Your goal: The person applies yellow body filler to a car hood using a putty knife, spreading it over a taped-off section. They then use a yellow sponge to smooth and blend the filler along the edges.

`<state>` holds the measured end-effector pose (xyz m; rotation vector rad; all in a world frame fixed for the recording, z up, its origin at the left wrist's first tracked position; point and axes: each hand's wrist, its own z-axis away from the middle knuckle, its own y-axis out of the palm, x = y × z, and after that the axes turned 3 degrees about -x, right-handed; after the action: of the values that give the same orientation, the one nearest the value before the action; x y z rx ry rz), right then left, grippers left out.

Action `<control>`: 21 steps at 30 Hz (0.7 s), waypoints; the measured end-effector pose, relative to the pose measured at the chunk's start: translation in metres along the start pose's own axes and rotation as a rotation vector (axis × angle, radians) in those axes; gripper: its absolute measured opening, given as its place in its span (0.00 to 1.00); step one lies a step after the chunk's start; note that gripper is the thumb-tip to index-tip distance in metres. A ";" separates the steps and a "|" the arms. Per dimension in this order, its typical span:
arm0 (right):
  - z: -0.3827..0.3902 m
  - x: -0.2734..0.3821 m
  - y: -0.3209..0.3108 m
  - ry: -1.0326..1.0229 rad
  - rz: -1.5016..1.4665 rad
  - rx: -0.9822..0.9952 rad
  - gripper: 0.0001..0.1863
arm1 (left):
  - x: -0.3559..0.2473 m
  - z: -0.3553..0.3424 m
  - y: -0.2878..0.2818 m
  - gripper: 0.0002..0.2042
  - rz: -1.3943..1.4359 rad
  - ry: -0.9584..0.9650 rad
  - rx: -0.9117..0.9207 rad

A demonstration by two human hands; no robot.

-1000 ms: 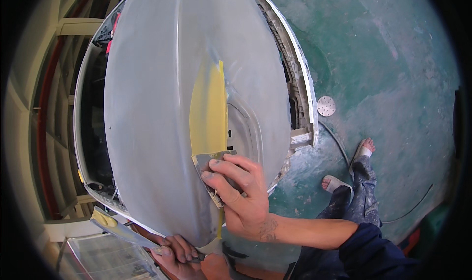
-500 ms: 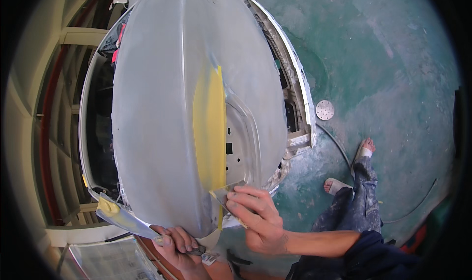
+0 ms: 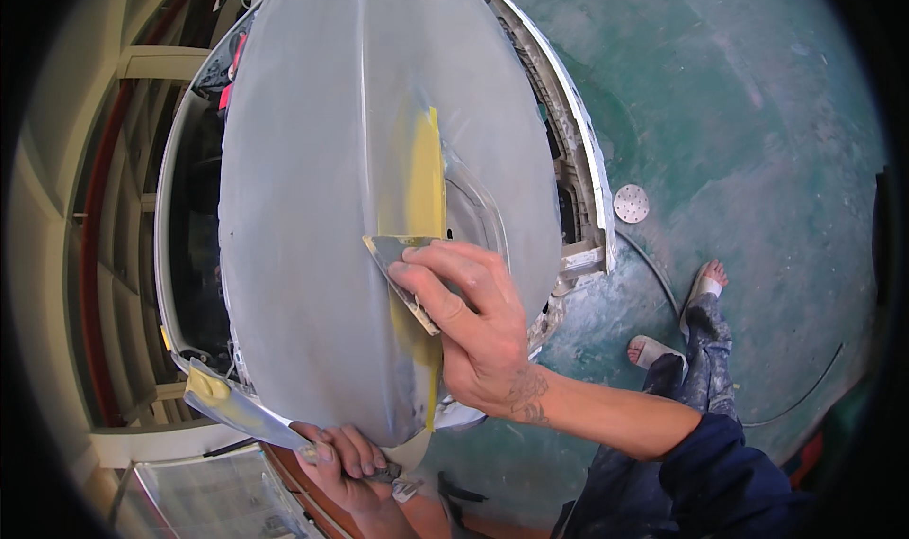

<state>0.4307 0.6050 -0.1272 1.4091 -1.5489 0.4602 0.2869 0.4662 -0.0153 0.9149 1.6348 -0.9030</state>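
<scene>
A grey car body panel [image 3: 284,207] fills the middle, with yellow filler [image 3: 421,184] along a strip beside a recess on its right half. My right hand [image 3: 478,321] is closed on a thin flat spreader [image 3: 388,255], pressed over the filler strip, its fingertips on the blade. Near the panel's lower left, my left hand [image 3: 346,463] is closed around the handle of a wide blade [image 3: 241,416] that carries a lump of yellow filler.
A white-edged frame [image 3: 592,188] runs along the panel's right side. On the green floor [image 3: 739,141] lie a perforated disc [image 3: 631,202] and a hose [image 3: 653,264]. My feet [image 3: 653,350] stand at lower right; roof beams [image 3: 166,63] show at left.
My right hand dropped toward the panel's lower end, then moved back up and leftward with the spreader. The yellow strip looks narrower, with grey showing through. My left hand has barely moved.
</scene>
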 end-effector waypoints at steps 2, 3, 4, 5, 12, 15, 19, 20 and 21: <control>0.029 0.016 -0.002 0.050 0.009 0.016 0.24 | -0.001 0.001 0.004 0.08 0.002 0.003 -0.007; 0.042 0.024 -0.002 0.073 0.013 0.023 0.24 | -0.002 0.002 0.004 0.08 0.004 0.008 -0.007; 0.056 0.030 -0.002 0.089 0.023 0.037 0.24 | -0.002 0.002 0.005 0.07 0.007 0.011 -0.004; 0.070 0.036 -0.001 0.105 0.035 0.053 0.24 | -0.001 0.003 0.004 0.07 0.012 0.013 -0.001; 0.150 0.064 0.006 0.105 0.092 0.112 0.21 | 0.000 0.003 0.003 0.07 0.060 0.018 -0.029; 0.151 0.069 -0.012 0.105 0.040 0.164 0.23 | 0.000 0.006 0.001 0.07 0.119 -0.008 -0.166; 0.090 0.053 -0.036 0.119 -0.068 0.057 0.24 | -0.008 0.021 -0.015 0.07 0.163 -0.053 -0.231; 0.064 0.042 -0.039 0.132 -0.092 0.011 0.25 | -0.009 0.028 -0.025 0.07 0.134 -0.064 -0.203; 0.036 0.026 -0.038 0.081 -0.063 0.002 0.26 | -0.009 0.031 -0.031 0.07 0.112 -0.077 -0.172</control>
<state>0.4552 0.5523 -0.1345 1.4191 -1.4354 0.4753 0.2733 0.4235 -0.0095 0.8339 1.5528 -0.7011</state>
